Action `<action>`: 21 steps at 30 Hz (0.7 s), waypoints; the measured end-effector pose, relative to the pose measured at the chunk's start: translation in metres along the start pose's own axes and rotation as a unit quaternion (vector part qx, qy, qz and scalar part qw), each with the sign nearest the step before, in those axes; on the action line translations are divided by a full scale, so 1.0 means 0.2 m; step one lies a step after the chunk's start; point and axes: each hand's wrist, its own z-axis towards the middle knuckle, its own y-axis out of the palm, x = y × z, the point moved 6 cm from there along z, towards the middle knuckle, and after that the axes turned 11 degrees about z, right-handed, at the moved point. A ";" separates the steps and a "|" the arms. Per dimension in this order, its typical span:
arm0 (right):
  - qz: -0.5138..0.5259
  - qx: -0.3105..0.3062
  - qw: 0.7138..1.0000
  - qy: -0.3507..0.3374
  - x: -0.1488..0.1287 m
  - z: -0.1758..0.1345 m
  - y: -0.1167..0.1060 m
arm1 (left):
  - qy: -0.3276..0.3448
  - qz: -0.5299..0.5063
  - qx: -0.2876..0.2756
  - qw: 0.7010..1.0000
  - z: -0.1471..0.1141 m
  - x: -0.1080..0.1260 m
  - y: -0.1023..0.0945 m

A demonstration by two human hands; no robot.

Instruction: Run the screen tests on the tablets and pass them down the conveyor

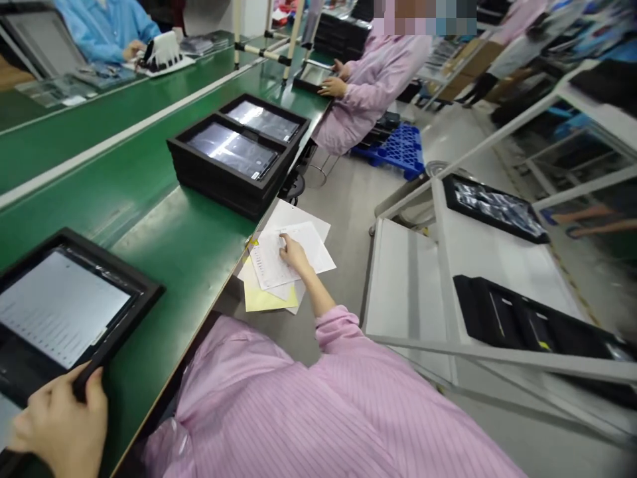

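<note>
At the lower left, my left hand (pixel 67 418) is closed round the near edge of a black foam tray (pixel 144 292) on the bench. In the tray lies a tablet (pixel 70 305) with a lit, whitish screen showing lines of text. My right hand (pixel 294 255) rests on a printed sheet of paper (pixel 313 249) at the bench's edge, its index finger stretched out and the other fingers partly curled. More white sheets and a yellow sheet (pixel 269 299) lie beneath that page, jutting out past the bench.
Stacked black trays (pixel 219 182) with two tablets on top stand farther up the green bench (pixel 184 259). A co-worker in pink (pixel 373 86) handles a tray beyond; another in blue (pixel 99 30) sits across. To the right, a white rack (pixel 413 279) holds black trays.
</note>
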 end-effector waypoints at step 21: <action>0.357 0.063 0.928 -0.085 0.03 -0.35 -0.18 | 0.503 0.034 -0.254 0.825 -0.33 1.58 0.73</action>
